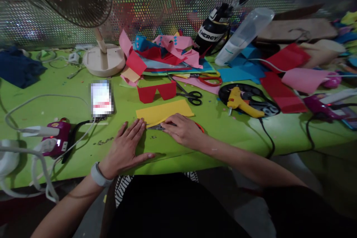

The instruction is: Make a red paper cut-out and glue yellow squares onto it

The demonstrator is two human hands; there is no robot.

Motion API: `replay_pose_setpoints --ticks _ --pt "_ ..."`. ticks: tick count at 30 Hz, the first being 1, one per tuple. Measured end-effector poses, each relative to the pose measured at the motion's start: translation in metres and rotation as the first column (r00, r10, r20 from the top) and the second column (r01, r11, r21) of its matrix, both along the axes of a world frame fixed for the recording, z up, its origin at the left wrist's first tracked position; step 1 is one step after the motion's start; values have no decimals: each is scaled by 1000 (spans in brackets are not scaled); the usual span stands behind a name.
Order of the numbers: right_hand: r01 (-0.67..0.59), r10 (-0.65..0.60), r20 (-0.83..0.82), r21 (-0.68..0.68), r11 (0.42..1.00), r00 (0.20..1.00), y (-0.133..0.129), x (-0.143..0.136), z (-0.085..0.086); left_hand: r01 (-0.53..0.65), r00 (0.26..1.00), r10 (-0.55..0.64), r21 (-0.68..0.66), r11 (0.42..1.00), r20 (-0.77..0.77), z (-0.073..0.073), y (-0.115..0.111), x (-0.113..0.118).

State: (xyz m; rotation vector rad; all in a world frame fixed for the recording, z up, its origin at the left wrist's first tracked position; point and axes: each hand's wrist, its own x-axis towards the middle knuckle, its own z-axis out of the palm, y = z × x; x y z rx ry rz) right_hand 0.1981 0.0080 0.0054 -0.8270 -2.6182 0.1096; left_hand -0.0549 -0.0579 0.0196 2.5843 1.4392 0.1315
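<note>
A folded-looking yellow paper strip (164,111) lies on the green-covered table in front of me. My left hand (126,148) rests flat with fingers stretched, its fingertips at the strip's left end. At the near edge of the strip, my right hand (181,130) has its fingers bent and pinched on the paper, and that edge looks slightly raised. Scissors (156,127) with an orange handle lie beneath my right hand, mostly covered by it. Just beyond the yellow strip is a red paper cutout shaped like glasses (157,92). Black-handled scissors (193,97) lie to its right.
A phone (102,98) and a purple power strip (57,137) with cables sit left. Behind stand a fan (103,59), piled coloured paper (167,57), a black bottle (210,33) and a clear bottle (245,37). A yellow glue gun (242,103) lies right on a black tray.
</note>
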Motion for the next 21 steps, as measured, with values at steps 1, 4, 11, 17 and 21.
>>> replay_pose_setpoints --ticks 1,4,11,17,21 --pt "6 -6 -1 -8 1000 1000 0 0 0 0 1000 0 0 1000 7 0 0 0" --pt "1 -1 1 -25 1000 1000 1 -3 0 -4 1000 4 -2 1000 22 0 0 -1" --pt "-50 50 -6 -11 999 999 6 -3 -1 -5 1000 5 -16 1000 13 1 0 -1" --pt "-75 75 -18 -21 997 997 9 -2 -1 -4 1000 4 1 1000 14 1 1 -1" --pt "-87 87 -23 -29 996 996 11 -2 -1 -5 1000 5 -14 1000 24 2 2 -2"
